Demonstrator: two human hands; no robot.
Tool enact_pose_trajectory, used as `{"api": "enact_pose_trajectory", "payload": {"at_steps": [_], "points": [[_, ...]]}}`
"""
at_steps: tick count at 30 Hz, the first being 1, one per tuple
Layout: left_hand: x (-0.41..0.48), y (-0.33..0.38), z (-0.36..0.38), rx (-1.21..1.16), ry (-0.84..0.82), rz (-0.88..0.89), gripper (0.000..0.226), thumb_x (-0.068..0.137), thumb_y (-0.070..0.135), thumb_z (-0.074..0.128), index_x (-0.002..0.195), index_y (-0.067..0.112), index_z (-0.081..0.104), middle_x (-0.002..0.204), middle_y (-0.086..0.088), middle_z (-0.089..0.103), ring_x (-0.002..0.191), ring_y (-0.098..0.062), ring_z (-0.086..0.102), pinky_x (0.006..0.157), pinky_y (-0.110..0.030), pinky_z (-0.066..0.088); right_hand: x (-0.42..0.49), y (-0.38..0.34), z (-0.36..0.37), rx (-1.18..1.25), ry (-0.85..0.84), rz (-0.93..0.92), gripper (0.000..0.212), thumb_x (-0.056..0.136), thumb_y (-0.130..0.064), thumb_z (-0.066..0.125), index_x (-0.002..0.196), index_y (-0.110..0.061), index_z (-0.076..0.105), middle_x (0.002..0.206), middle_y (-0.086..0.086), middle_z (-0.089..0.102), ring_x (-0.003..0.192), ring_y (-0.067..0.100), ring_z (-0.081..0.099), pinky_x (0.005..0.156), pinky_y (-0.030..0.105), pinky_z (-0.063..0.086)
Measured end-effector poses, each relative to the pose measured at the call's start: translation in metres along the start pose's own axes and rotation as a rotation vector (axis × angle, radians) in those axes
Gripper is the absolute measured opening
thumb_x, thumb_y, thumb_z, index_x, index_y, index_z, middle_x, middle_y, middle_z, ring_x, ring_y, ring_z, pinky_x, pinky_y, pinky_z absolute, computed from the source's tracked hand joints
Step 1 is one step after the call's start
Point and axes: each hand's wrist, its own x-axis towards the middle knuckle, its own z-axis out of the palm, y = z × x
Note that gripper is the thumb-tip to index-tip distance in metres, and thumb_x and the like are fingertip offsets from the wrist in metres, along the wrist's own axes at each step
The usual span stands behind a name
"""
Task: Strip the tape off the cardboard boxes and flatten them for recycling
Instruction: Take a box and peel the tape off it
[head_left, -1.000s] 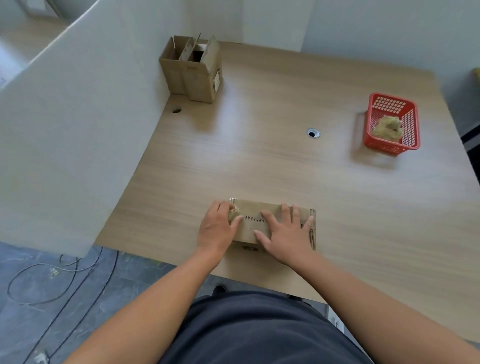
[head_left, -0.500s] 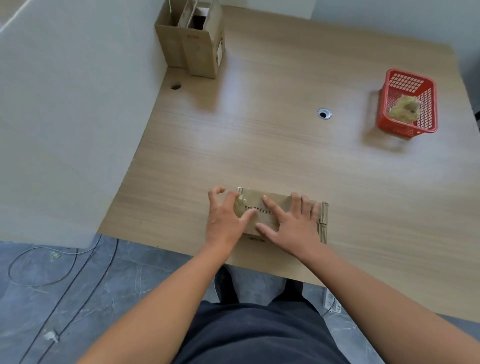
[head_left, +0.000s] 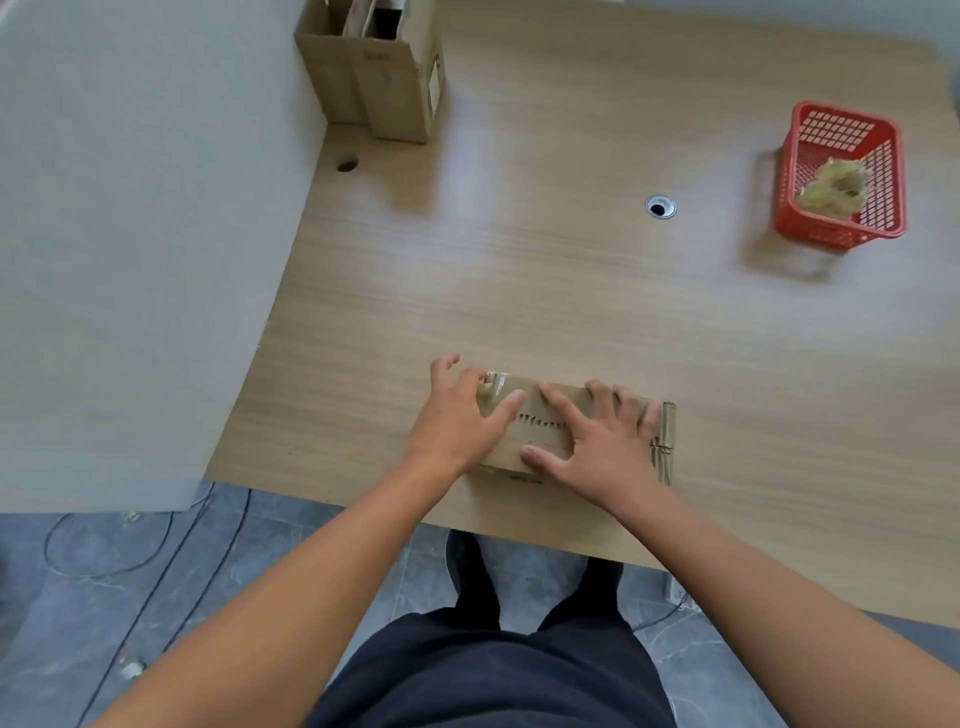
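Left hand (head_left: 457, 426) opened up now, letting go of tape lump (head_left: 488, 388); right hand (head_left: 597, 441) flat, pressing box (head_left: 543, 440). Squashing looks next.

Dk navy garment (head_left: 493, 675), blk trouser legs (head_left: 480, 582); left hand (head_left: 457, 431), right hand (head_left: 597, 452) & forearms (head_left: 311, 566) bare.

Office: wood-grain desk (head_left: 571, 291) with cable grommet (head_left: 660, 207), grey partition (head_left: 135, 249), loose floor cables (head_left: 104, 551).
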Motion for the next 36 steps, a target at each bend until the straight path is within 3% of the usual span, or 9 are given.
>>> {"api": "enact_pose_trajectory", "payload": {"at_steps": [3, 8, 12, 16, 22, 26, 30, 34, 36], "points": [[0.011, 0.009, 0.003, 0.096, 0.087, 0.029, 0.080, 0.081, 0.063, 0.072, 0.145, 0.023, 0.043, 0.145, 0.002, 0.037, 0.125, -0.015, 0.044, 0.100, -0.033, 0.043, 0.003, 0.001, -0.004, -0.026, -0.011, 0.008, 0.100, 0.064, -0.102, 0.025, 0.152, -0.061, 0.000, 0.152, -0.001, 0.018, 0.144, 0.034, 0.010, 0.115, 0.070, -0.010], [0.021, 0.011, 0.004, 0.136, 0.063, 0.056, 0.024, 0.095, 0.033, 0.067, 0.113, 0.018, 0.068, 0.113, -0.001, 0.060, 0.102, -0.021, 0.059, 0.085, -0.030, 0.043, 0.005, 0.002, -0.007, -0.015, -0.031, 0.011, 0.104, 0.061, -0.103, 0.026, 0.152, -0.060, 0.004, 0.151, 0.001, 0.021, 0.142, 0.035, 0.013, 0.115, 0.071, -0.009], [0.021, 0.013, -0.001, 0.471, 0.022, 0.214, 0.019, 0.102, 0.022, 0.049, 0.099, 0.010, 0.064, 0.098, -0.009, 0.066, 0.092, -0.032, 0.063, 0.074, -0.039, 0.050, 0.005, 0.000, -0.011, 0.008, -0.074, 0.015, 0.104, 0.060, -0.103, 0.028, 0.151, -0.061, -0.001, 0.152, 0.002, 0.017, 0.144, 0.035, 0.009, 0.114, 0.072, -0.011], [0.027, 0.026, -0.001, 0.666, -0.027, 0.300, 0.011, 0.098, 0.008, 0.049, 0.103, 0.008, 0.058, 0.102, -0.012, 0.067, 0.091, -0.035, 0.066, 0.066, -0.038, 0.042, 0.005, 0.001, -0.014, 0.023, -0.098, 0.003, 0.103, 0.063, -0.102, 0.032, 0.152, -0.061, -0.001, 0.154, 0.004, 0.016, 0.147, 0.036, 0.007, 0.113, 0.074, -0.013], [0.023, 0.015, 0.000, 0.169, 0.140, 0.002, 0.016, 0.098, 0.023, 0.054, 0.086, 0.013, 0.058, 0.081, -0.002, 0.063, 0.077, -0.023, 0.058, 0.063, -0.035, 0.039, 0.005, 0.002, -0.009, 0.059, -0.057, 0.001, 0.104, 0.059, -0.103, 0.028, 0.150, -0.063, -0.001, 0.152, 0.002, 0.018, 0.147, 0.035, 0.006, 0.113, 0.073, -0.017], [0.020, 0.003, 0.003, -0.072, 0.135, -0.173, 0.014, 0.096, 0.028, 0.057, 0.086, 0.021, 0.063, 0.087, 0.006, 0.067, 0.085, -0.017, 0.062, 0.065, -0.029, 0.038, 0.004, 0.003, -0.003, 0.071, -0.033, 0.000, 0.105, 0.057, -0.104, 0.028, 0.150, -0.064, 0.001, 0.151, 0.002, 0.020, 0.147, 0.033, 0.006, 0.113, 0.071, -0.018], [0.023, -0.003, 0.001, -0.145, 0.046, -0.120, 0.018, 0.099, 0.040, 0.058, 0.102, 0.023, 0.061, 0.097, 0.010, 0.064, 0.097, -0.016, 0.062, 0.072, -0.027, 0.042, 0.004, 0.001, -0.003, 0.083, -0.029, 0.006, 0.105, 0.057, -0.104, 0.030, 0.150, -0.064, 0.003, 0.152, 0.003, 0.020, 0.147, 0.032, 0.007, 0.113, 0.071, -0.018], [0.022, -0.002, 0.006, 0.033, -0.023, -0.006, 0.062, 0.082, 0.049, 0.080, 0.134, 0.024, 0.058, 0.123, 0.004, 0.053, 0.108, -0.012, 0.052, 0.093, -0.025, 0.041, 0.004, 0.001, -0.002, 0.060, -0.025, 0.007, 0.103, 0.061, -0.104, 0.031, 0.151, -0.063, 0.002, 0.153, 0.002, 0.019, 0.147, 0.031, 0.007, 0.111, 0.069, -0.020], [0.022, 0.000, 0.010, -0.036, 0.023, -0.033, 0.059, 0.081, 0.043, 0.083, 0.133, 0.023, 0.064, 0.127, 0.002, 0.060, 0.115, -0.015, 0.057, 0.097, -0.024, 0.040, 0.004, 0.002, -0.002, 0.066, -0.024, 0.017, 0.103, 0.060, -0.104, 0.030, 0.150, -0.064, 0.001, 0.154, 0.002, 0.018, 0.146, 0.028, 0.006, 0.110, 0.067, -0.022]]}}
